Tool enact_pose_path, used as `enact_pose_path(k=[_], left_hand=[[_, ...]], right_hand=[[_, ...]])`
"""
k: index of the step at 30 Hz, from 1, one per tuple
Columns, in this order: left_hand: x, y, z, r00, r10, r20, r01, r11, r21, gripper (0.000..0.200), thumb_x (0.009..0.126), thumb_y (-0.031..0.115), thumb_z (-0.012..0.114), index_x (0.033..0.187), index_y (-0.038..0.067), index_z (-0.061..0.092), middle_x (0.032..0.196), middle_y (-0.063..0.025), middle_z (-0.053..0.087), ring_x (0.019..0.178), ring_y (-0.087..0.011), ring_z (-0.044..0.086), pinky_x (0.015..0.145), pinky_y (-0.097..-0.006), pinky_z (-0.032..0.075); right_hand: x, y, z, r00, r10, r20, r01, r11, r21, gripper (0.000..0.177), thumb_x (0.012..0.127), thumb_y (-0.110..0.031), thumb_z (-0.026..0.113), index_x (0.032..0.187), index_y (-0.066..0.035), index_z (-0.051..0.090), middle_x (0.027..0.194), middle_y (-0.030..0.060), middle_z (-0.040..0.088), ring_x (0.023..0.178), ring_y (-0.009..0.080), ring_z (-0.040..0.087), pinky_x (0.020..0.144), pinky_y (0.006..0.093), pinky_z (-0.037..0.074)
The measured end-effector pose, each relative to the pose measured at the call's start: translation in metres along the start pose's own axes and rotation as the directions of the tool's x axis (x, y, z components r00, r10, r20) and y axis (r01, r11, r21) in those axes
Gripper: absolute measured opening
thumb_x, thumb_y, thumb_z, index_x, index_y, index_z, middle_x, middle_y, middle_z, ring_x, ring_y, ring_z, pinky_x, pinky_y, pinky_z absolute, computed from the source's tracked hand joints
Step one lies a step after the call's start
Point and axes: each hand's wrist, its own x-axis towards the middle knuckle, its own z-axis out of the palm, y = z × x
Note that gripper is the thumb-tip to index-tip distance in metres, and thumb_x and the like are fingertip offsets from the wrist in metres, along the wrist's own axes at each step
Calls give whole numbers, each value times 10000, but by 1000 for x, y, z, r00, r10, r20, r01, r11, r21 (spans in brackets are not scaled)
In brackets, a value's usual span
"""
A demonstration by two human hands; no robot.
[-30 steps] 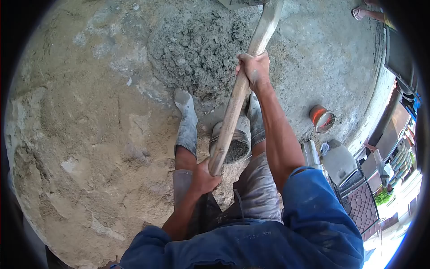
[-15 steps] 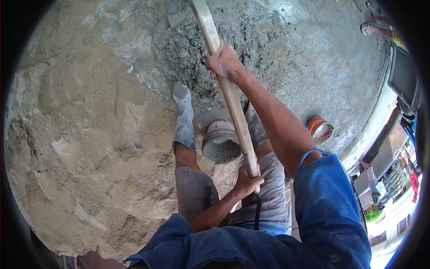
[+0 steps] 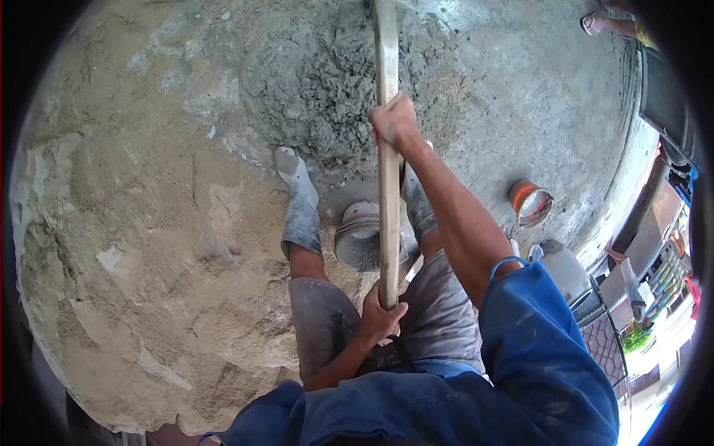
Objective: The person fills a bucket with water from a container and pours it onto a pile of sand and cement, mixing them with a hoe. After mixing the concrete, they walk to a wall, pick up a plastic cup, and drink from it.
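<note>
My right hand [image 3: 394, 123] is wrapped around the upper part of a long wooden handle [image 3: 389, 201]. Lower down, near my thighs, my left hand [image 3: 381, 316] grips the handle's near end. It looks like a hoe: part of a flat grey blade [image 3: 354, 16] shows at the top edge, beside the handle, and the rest is out of view. Below the blade lies a heap of wet grey mortar [image 3: 320, 97] on the ground. The handle passes in front of a mortar-stained bucket [image 3: 358, 249] standing between my legs.
A smaller orange-rimmed bucket [image 3: 531, 203] stands to the right. Dry sand [image 3: 141, 223] covers the left side. My mortar-covered boot [image 3: 297, 186] is planted near the heap. Another person's foot [image 3: 593, 24] shows at upper right. Wire mesh [image 3: 601, 346] stands at lower right.
The hoe has swung to the right at its far end and now stands nearly upright in view. Both hands keep their hold; the left has shifted left, the right slightly right and nearer.
</note>
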Motion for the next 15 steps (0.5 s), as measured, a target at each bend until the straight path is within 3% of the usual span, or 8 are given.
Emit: enact_pose_path(k=[1,2,5,8,10,11,13,15], left_hand=[[-41,-19,-3,997,-74,-18,75,996,43,386,679,60,645,1046,-5,544,795,-34,543,707,-127,534,663,-307,461],[-68,-31,-15,996,-68,56,60,988,143,355,683,74,652,1017,5,552,784,-38,548,698,-128,544,654,-319,468],[-94,-36,-32,984,-95,154,43,949,313,364,677,98,663,1019,15,565,789,-47,566,706,-136,564,671,-335,475],[-62,-22,-43,965,-73,251,-27,928,372,433,656,94,650,1071,11,563,814,-138,618,790,-214,626,745,-343,492],[8,16,-57,960,37,278,-146,912,384,444,657,93,643,1087,10,566,845,-196,645,804,-300,660,746,-377,507],[37,54,-68,964,126,233,-236,808,540,465,662,107,638,1110,7,566,883,-233,654,822,-361,657,734,-391,514],[54,130,-112,963,45,267,-205,764,612,481,664,127,637,1121,-5,568,934,-263,645,866,-374,652,752,-383,504],[18,179,-182,975,-2,223,-170,639,750,472,650,96,637,1105,-9,572,901,-257,638,879,-369,647,758,-381,495]], right_hand=[[-38,28,8,993,49,-110,-61,993,-106,237,750,-58,606,902,91,502,643,123,605,444,183,588,408,314,495],[-71,48,7,988,135,-79,-141,987,-77,339,747,-54,607,998,97,438,681,128,597,460,191,594,415,321,492],[-125,25,-24,988,153,-9,-151,979,138,295,743,-21,599,972,93,452,622,97,563,423,184,563,387,323,474],[-116,10,-69,967,205,-148,-156,944,290,146,730,9,578,836,71,499,577,106,551,412,176,553,363,321,458],[-62,3,-96,943,201,-266,-111,942,315,76,724,7,559,744,62,510,534,101,530,406,186,544,362,331,454],[-32,1,-102,927,196,-319,-83,939,335,69,722,11,556,676,44,517,514,96,519,400,189,532,363,339,452],[10,2,-86,885,303,-354,-90,856,508,87,717,23,555,637,38,524,525,106,526,396,198,518,370,351,449],[-15,13,-7,879,410,-245,-166,743,649,66,728,39,536,678,75,512,527,129,520,397,214,522,374,360,457]])
